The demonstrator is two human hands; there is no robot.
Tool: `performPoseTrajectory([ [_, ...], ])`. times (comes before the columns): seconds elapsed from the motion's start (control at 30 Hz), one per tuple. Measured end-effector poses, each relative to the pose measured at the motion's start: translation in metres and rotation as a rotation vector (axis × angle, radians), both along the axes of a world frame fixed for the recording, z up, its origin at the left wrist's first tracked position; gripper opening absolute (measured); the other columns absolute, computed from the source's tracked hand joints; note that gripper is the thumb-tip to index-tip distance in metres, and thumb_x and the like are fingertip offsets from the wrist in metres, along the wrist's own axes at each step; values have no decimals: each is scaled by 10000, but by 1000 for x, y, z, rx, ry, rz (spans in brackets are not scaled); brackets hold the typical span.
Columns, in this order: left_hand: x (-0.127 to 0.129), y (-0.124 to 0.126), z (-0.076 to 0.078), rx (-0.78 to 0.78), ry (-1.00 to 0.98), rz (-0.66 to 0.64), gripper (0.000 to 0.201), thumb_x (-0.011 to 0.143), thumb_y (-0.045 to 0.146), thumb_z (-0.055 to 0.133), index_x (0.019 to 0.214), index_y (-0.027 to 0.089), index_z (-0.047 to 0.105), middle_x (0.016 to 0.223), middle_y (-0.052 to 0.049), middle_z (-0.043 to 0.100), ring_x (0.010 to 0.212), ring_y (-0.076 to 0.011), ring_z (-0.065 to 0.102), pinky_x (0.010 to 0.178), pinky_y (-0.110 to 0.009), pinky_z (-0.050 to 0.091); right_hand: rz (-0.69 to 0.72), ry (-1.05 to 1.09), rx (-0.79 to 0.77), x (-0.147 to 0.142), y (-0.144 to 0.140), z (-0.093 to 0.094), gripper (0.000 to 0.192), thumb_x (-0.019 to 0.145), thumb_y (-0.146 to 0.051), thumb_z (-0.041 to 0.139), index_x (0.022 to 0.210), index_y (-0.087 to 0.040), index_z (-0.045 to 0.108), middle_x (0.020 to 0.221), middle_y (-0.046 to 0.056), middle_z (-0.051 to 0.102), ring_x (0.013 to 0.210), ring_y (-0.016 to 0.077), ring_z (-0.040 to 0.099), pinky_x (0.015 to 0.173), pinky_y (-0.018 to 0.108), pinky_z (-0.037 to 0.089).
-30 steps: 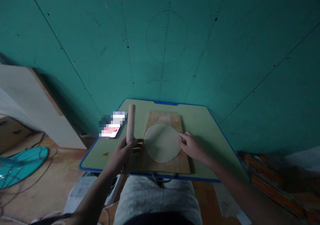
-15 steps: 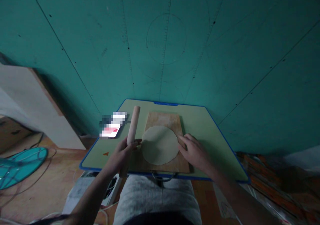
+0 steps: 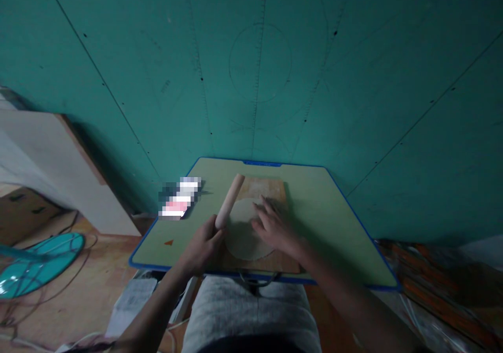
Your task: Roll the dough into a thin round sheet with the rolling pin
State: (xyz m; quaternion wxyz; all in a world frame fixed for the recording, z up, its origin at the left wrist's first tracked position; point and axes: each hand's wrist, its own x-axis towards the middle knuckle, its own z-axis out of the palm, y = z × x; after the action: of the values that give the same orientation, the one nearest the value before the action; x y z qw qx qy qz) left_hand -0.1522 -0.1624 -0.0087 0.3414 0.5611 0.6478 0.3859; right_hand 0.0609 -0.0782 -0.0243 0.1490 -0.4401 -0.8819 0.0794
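A flat round sheet of dough (image 3: 240, 232) lies on a wooden board (image 3: 271, 188) on a small green table (image 3: 330, 222) with a blue rim. My left hand (image 3: 202, 249) grips the near end of a wooden rolling pin (image 3: 230, 200), which slants up and right over the board's left edge. My right hand (image 3: 275, 227) lies flat on the dough with its fingers spread, covering the right half of it.
A blurred-out phone (image 3: 178, 197) lies on the table's left part. A teal wall rises right behind the table. On the floor at left are a teal fan (image 3: 27, 266) and cables; at right lies orange clutter (image 3: 451, 290).
My right hand moved from the board's right edge onto the dough. My left hand swung the rolling pin's far end rightward, over the board.
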Motion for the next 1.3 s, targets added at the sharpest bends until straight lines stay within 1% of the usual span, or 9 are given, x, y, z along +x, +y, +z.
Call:
performPoseTrajectory([
  [0.17,3,0,3,4,25,-21,357,797,452,517,976,167,635,932,-83,706,891,-289,638,784,-392,509,23,-42,56,1,-7,-1,470,994,-400,509,1382,-147,584,1508,185,499,1427,313,418,1192,483,311],
  [0.43,7,-1,4,4,60,-72,366,796,435,526,1013,162,637,911,-83,700,891,-291,648,829,-427,529,-24,-7,26,16,-26,-10,543,992,-452,500,1440,-146,519,1567,201,418,1472,343,346,1177,544,338],
  [0.67,4,-6,-1,104,251,-173,518,844,361,493,1295,120,577,1253,-190,665,1169,-331,618,1005,-504,492,8,-3,18,46,-38,-16,644,1018,-494,407,1522,-93,406,1613,210,325,1511,320,270,1205,547,305],
  [0.77,5,-5,-6,139,359,-227,509,850,323,488,1309,122,575,1330,-207,632,1223,-337,599,1029,-519,483,27,-40,-30,50,-40,-17,668,1023,-487,386,1520,-41,388,1602,233,327,1511,319,268,1217,554,279],
  [0.87,3,-3,-4,179,463,-235,496,846,327,494,1289,119,578,1344,-216,619,1229,-352,594,1009,-521,493,38,-9,-52,52,-34,-18,650,1015,-479,412,1527,-80,391,1609,212,328,1516,310,257,1218,558,272],
  [0.97,-5,-5,6,149,557,-189,346,893,345,468,1128,141,620,1131,-183,695,1020,-324,676,829,-440,547,-26,136,-44,62,-28,-16,591,1015,-458,415,1517,-147,415,1601,186,367,1507,291,290,1194,537,330],
  [1.07,-11,-12,21,60,693,-193,190,940,317,471,952,195,616,859,-77,680,712,-239,664,592,-319,462,-137,342,31,77,-30,-4,521,1022,-428,401,1474,-178,460,1550,181,440,1465,276,375,1163,506,388],
  [1.2,-2,-23,32,75,837,-333,125,953,235,535,1022,223,640,883,-40,658,697,-202,646,569,-279,403,-143,531,180,83,-51,14,416,1017,-366,440,1397,-215,517,1419,150,565,1359,264,502,1118,487,445],
  [1.3,13,-26,28,116,870,-473,92,950,231,603,1027,218,653,911,-42,648,737,-188,639,612,-272,450,-82,493,236,70,-69,15,374,1010,-331,460,1345,-190,553,1349,152,611,1289,265,558,1060,467,496],
])
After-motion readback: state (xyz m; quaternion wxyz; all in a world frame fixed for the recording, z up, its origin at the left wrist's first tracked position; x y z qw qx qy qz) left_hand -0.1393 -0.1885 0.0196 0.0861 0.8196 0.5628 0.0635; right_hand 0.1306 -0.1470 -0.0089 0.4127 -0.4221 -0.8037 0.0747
